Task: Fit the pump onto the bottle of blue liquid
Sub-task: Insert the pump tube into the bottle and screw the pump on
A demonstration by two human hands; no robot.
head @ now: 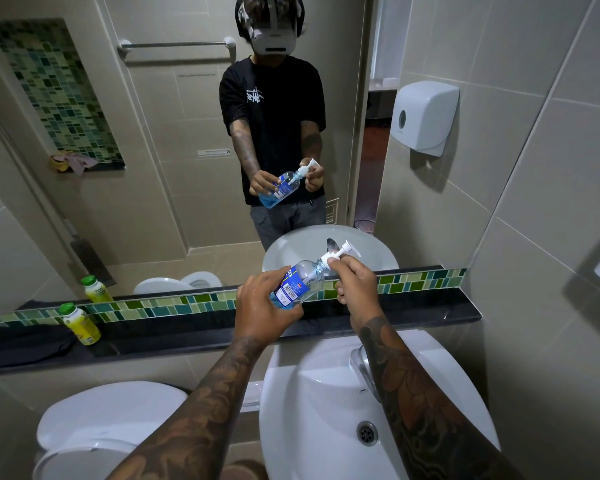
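Observation:
A clear bottle with blue liquid pooled at its lower end is tilted, neck pointing up and right, above the ledge behind the basin. My left hand wraps its lower half. The white pump sits at the bottle's neck, its nozzle head sticking out to the upper right and its tube reaching down inside the bottle. My right hand pinches the pump's collar with thumb and fingertips. The mirror shows the same grip from the front.
A white basin with a chrome tap lies below my arms. A dark ledge runs under the mirror, with a yellow green-capped bottle and dark cloth at its left. A toilet stands lower left; a wall dispenser hangs at right.

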